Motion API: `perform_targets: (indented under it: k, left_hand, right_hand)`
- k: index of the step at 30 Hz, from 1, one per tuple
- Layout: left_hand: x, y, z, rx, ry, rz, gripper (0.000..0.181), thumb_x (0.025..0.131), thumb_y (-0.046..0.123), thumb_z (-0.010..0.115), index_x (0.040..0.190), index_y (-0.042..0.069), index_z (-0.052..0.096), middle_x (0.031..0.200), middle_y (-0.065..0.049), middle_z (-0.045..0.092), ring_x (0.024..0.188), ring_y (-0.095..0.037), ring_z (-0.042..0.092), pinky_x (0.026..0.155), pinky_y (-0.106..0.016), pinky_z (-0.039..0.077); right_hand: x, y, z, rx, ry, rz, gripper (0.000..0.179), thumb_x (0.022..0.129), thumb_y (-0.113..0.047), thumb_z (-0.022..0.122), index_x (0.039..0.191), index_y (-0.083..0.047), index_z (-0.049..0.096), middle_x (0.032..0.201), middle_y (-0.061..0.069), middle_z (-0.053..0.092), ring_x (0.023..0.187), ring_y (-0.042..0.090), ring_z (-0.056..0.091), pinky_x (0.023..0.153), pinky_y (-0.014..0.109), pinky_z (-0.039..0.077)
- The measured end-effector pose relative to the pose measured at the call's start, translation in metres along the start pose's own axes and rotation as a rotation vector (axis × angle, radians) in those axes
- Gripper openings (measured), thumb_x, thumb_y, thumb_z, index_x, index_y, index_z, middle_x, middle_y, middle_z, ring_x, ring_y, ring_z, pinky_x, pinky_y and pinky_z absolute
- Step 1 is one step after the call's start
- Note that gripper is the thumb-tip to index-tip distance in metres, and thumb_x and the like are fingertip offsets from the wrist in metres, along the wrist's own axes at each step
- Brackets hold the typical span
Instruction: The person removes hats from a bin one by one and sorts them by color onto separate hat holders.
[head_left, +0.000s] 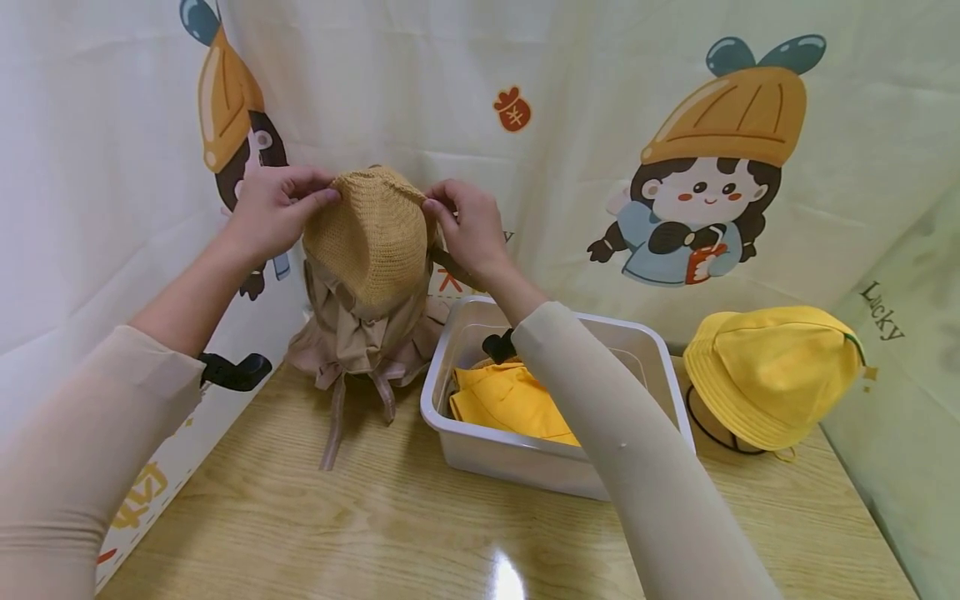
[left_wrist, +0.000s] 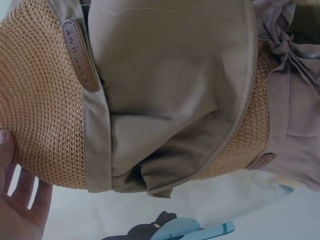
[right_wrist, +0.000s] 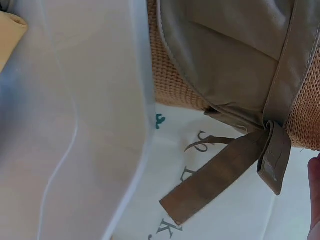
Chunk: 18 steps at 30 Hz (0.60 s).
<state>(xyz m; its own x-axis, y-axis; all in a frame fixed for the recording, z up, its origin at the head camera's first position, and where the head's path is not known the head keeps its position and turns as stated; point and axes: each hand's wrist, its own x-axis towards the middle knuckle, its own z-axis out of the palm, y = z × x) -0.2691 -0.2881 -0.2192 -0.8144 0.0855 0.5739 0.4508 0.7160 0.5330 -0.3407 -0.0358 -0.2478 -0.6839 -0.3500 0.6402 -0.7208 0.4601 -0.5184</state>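
Both hands are at a sun hat with a woven straw crown and a brown fabric brim. My left hand pinches the crown's upper left between thumb and fingers; the left wrist view shows its thumb on the straw. On the upper right, my right hand pinches the crown; only a sliver of finger shows in the right wrist view. The crown's front is dented. A brown leather tag and a tied brown ribbon are on the band. Beneath sits another straw hat with a mauve brim.
A white plastic bin stands right of the hats, holding yellow cloth. Farther right, a yellow bucket hat sits on a wire stand. Printed curtains enclose the wooden table.
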Motion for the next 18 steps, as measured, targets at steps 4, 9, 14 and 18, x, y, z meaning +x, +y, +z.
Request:
perform_targets:
  k: [4, 9, 14, 18]
  left_hand:
    - [-0.002, -0.005, 0.002, 0.021, -0.004, -0.01, 0.023, 0.099, 0.018, 0.064, 0.115, 0.005, 0.074, 0.102, -0.005, 0.073, 0.088, 0.001, 0.059, 0.074, -0.01, 0.045]
    - [-0.004, -0.01, 0.004, 0.012, -0.017, -0.033, 0.024, 0.099, 0.019, 0.063, 0.116, 0.005, 0.074, 0.107, -0.014, 0.072, 0.088, 0.001, 0.058, 0.072, -0.009, 0.045]
    - [-0.005, -0.016, 0.007, 0.014, -0.018, -0.039, 0.025, 0.1, 0.019, 0.062, 0.116, 0.004, 0.074, 0.108, -0.017, 0.072, 0.087, 0.002, 0.059, 0.071, -0.01, 0.045]
    - [-0.008, -0.021, 0.009, 0.02, -0.021, -0.041, 0.024, 0.1, 0.017, 0.062, 0.114, 0.003, 0.074, 0.105, -0.017, 0.072, 0.086, 0.002, 0.059, 0.071, -0.01, 0.044]
  right_hand:
    - [-0.002, 0.003, 0.005, -0.005, -0.003, 0.008, 0.017, 0.098, -0.024, 0.064, 0.1, -0.01, 0.073, 0.095, 0.0, 0.071, 0.078, 0.011, 0.054, 0.074, 0.023, 0.043]
    - [-0.004, 0.006, 0.01, -0.018, -0.019, 0.027, 0.018, 0.098, -0.025, 0.063, 0.102, -0.01, 0.073, 0.097, 0.0, 0.072, 0.077, 0.012, 0.054, 0.072, 0.024, 0.043]
    - [-0.006, 0.007, 0.015, -0.025, -0.028, 0.034, 0.019, 0.099, -0.026, 0.061, 0.104, -0.011, 0.073, 0.099, 0.0, 0.073, 0.081, 0.01, 0.059, 0.075, 0.025, 0.045]
    - [-0.008, 0.01, 0.02, -0.024, -0.04, 0.043, 0.019, 0.099, -0.026, 0.061, 0.102, -0.012, 0.073, 0.098, 0.0, 0.073, 0.081, 0.009, 0.06, 0.075, 0.024, 0.046]
